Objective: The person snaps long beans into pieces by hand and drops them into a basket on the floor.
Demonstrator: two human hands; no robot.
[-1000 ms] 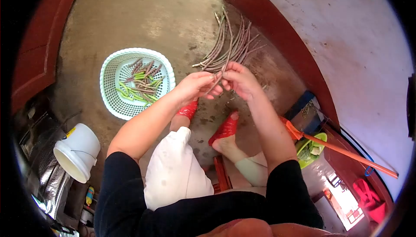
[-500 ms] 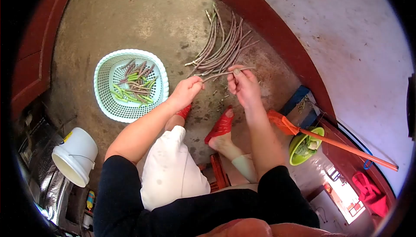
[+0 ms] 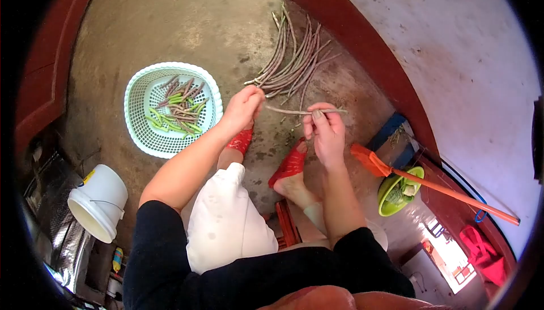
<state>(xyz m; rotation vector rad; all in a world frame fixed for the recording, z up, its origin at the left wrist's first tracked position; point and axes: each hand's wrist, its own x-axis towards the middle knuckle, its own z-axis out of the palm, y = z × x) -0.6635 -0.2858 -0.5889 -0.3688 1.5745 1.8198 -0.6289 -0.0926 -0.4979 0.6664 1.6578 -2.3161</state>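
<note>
My right hand (image 3: pixel 327 131) pinches a long thin bean (image 3: pixel 289 111) between thumb and fingers, and the bean's tip sticks out to the right. The bean's other end reaches left toward my left hand (image 3: pixel 245 107), whose fingers are closed; what they hold is hidden. Beyond my hands, a bunch of long purplish beans (image 3: pixel 294 63) lies on the floor. To the left, a pale blue-green plastic basket (image 3: pixel 133 123) holds short green and purple bean pieces (image 3: pixel 180 106).
A white bucket (image 3: pixel 102 197) lies tilted at the left. On the right are a green bowl (image 3: pixel 384 199) with vegetables, an orange-handled tool (image 3: pixel 453 194) and a blue dustpan-like object (image 3: pixel 382 134). Red footwear (image 3: pixel 290 165) shows below my hands.
My hands, close together a second ago, have moved apart. The bean, earlier upright between them, now runs nearly sideways, and my right hand has come slightly lower.
</note>
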